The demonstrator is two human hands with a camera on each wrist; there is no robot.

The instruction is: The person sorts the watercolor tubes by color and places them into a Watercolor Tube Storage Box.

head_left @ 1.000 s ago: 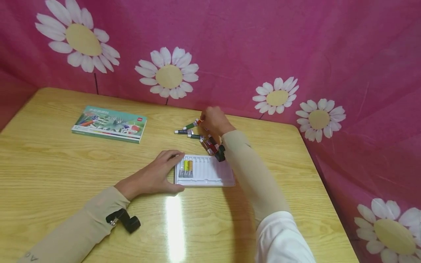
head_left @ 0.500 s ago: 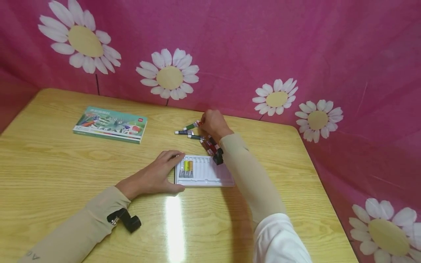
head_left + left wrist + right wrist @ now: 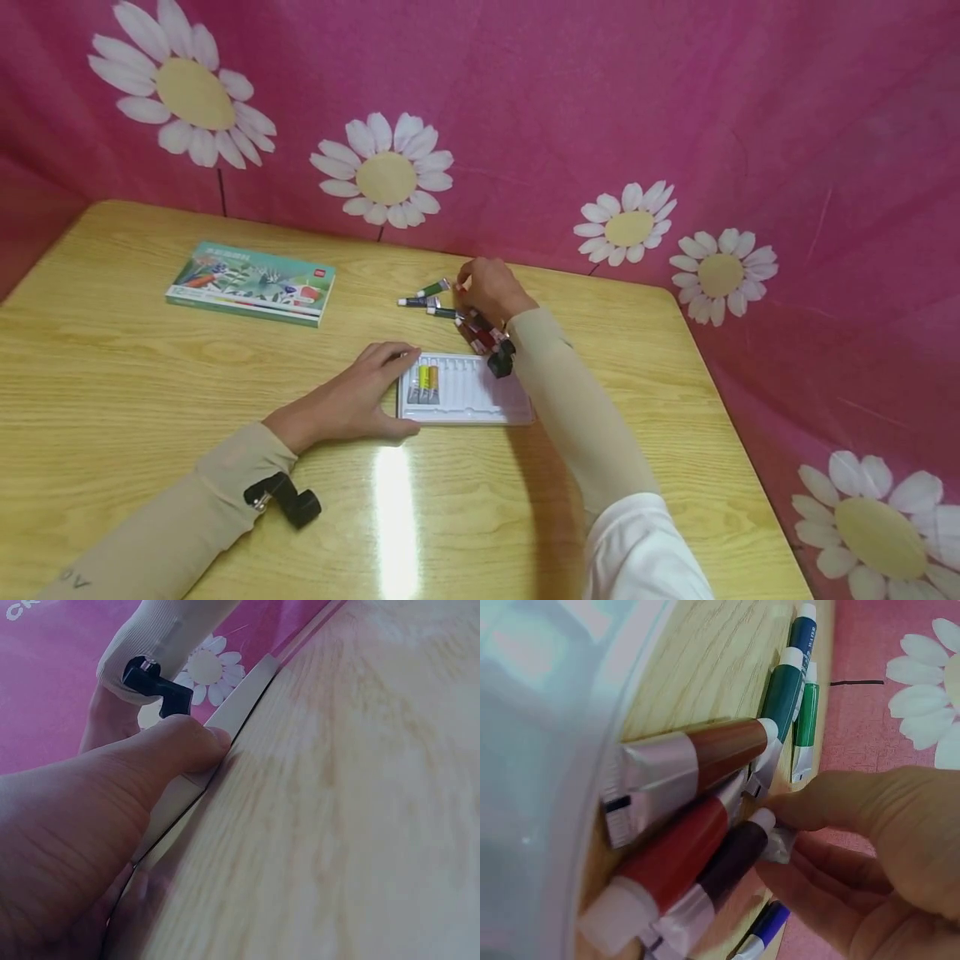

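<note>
In the head view my left hand (image 3: 356, 400) grips the left end of a white plastic tray (image 3: 480, 387), thumb at the near edge and fingers at the far one. Three paint tubes, among them a yellow one (image 3: 424, 379), lie in its leftmost slots. Behind the tray, my right hand (image 3: 495, 287) pinches a paint tube, whose silver end (image 3: 778, 846) shows between thumb and fingers; most of it is hidden. Loose tubes lie around that hand: brown (image 3: 731, 754), red (image 3: 675, 851), dark purple (image 3: 735, 862), violet-blue (image 3: 771, 921), dark green (image 3: 781, 694), bright green (image 3: 806, 716) and navy (image 3: 803, 636).
A flat teal box (image 3: 251, 283) with a flower picture lies at the back left of the wooden table (image 3: 337, 525). A pink cloth (image 3: 510, 108) with white daisies hangs behind the table and along its right side.
My right hand has drawn slightly nearer, and the red bit at its fingertips has come away from the bright green tube's end. The left hand and tray stay almost where they were.
</note>
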